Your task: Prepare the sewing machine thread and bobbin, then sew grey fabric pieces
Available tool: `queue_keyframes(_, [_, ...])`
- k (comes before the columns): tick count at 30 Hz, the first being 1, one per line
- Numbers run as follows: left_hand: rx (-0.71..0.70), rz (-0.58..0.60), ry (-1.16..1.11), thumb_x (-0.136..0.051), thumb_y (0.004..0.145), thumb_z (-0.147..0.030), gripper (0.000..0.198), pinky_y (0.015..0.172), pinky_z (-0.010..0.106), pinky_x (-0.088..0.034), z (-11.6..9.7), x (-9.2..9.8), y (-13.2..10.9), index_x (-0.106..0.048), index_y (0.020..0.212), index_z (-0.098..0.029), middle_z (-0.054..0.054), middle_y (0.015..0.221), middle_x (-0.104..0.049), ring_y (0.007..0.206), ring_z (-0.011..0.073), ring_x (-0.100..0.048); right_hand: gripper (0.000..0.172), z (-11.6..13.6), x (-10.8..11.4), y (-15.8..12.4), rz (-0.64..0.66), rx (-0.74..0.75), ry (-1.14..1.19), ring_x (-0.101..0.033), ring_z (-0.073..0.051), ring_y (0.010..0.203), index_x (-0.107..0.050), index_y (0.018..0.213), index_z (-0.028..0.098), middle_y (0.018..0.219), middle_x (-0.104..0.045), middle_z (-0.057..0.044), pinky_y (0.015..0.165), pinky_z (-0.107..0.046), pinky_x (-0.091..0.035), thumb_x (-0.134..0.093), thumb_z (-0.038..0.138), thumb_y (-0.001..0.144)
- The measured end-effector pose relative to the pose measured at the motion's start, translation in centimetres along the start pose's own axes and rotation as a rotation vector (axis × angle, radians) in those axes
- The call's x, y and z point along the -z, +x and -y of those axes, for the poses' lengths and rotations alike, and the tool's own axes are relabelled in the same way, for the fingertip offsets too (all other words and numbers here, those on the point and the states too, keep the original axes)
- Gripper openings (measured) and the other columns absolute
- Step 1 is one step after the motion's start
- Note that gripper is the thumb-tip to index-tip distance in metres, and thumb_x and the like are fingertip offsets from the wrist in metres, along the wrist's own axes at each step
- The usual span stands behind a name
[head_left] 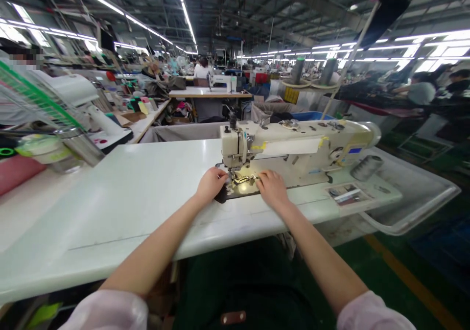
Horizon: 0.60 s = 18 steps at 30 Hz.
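A cream industrial sewing machine [293, 146] stands on a pale table [157, 183], its lamp lighting the needle area. Just left of the presser foot [232, 173] is my left hand [212, 185], thumb and fingertips pinched together. My right hand [272, 188] is on the other side, its fingers bent and closed at the right end of a small shiny metal attachment [243, 179] on the machine bed. Whatever lies between the fingertips of either hand is too small to make out.
A grey thread cone [367, 167] and a small recessed tray [347, 194] are at the table's right. A clear plastic bin [414, 198] hangs beyond that edge. To the left stand a jar [49, 151] and another white machine [79, 95]. Other people work farther back.
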<state>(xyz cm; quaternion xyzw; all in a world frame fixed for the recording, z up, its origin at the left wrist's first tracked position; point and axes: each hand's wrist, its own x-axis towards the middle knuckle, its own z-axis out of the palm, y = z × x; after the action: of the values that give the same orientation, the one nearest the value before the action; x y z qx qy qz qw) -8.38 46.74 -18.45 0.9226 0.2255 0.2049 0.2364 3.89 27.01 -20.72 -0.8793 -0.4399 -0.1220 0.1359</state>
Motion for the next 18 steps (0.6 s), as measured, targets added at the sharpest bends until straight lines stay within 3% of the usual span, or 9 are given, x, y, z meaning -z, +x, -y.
queue_keyframes(6, [0.019, 0.001, -0.024, -0.053, 0.083, -0.023, 0.022, 0.077, 0.03, -0.046, 0.9, -1.5, 0.2, -0.071, 0.069, -0.02, 0.006, 0.08, -0.069, 0.084, 0.0217, -0.062, 0.026, 2.2, -1.1, 3.7, 0.008, 0.026, 0.093, -0.053, -0.023, 0.106, -0.066, 0.105, 0.017, 0.111, -0.061, -0.011, 0.091, -0.034, -0.038, -0.042, 0.026, 0.097])
queue_keyframes(10, [0.029, -0.008, -0.042, -0.051, 0.086, -0.024, 0.022, 0.081, 0.031, -0.046, 1.0, -1.8, 0.1, -0.07, 0.077, -0.018, 0.008, 0.086, -0.067, 0.088, 0.0216, -0.061, 0.024, 3.7, -2.9, 5.8, 0.015, -0.095, 0.184, -0.056, -0.022, 0.099, -0.066, 0.095, 0.015, 0.101, -0.063, -0.011, 0.085, -0.03, -0.04, -0.045, 0.025, 0.095])
queue_keyframes(18, [0.027, 0.005, -0.065, -0.05, 0.088, -0.027, 0.022, 0.079, 0.031, -0.048, 0.7, -2.0, 0.3, -0.067, 0.076, -0.018, 0.008, 0.094, -0.062, 0.089, 0.0209, -0.061, 0.015, 3.6, -4.6, 6.3, -0.032, -0.173, 0.444, -0.058, -0.017, 0.085, -0.064, 0.082, 0.017, 0.087, -0.064, -0.005, 0.076, -0.025, -0.041, -0.054, 0.027, 0.088])
